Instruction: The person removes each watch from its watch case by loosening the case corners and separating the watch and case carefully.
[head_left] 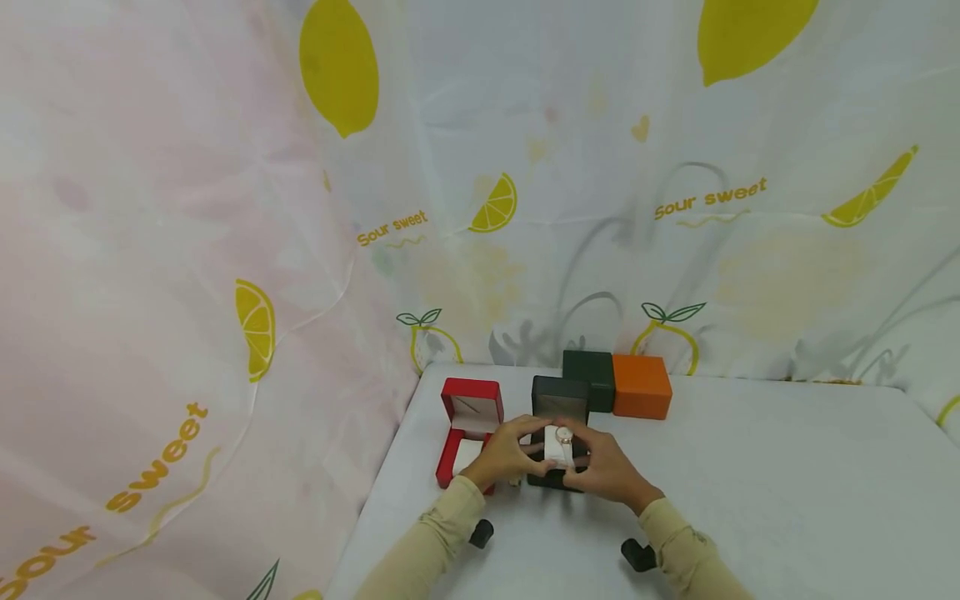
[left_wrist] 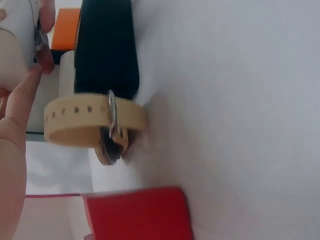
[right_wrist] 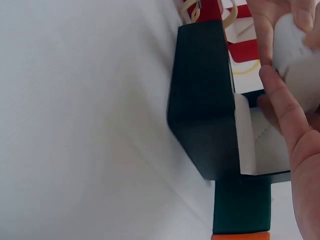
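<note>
Both hands hold a white watch cushion with a light-strapped wristwatch around it, above an open dark box. My left hand grips its left side, and my right hand grips the right. In the left wrist view the white cushion is partly cut off by the frame; the right wrist view shows the cushion between the fingers. A second watch, with a beige strap, stands on the table between the dark box and an open red box.
Behind the dark box stand a closed green box and an orange box, side by side. Inside the red box lies a white cushion. A white cloth covers the table, and a lemon-printed curtain hangs behind it.
</note>
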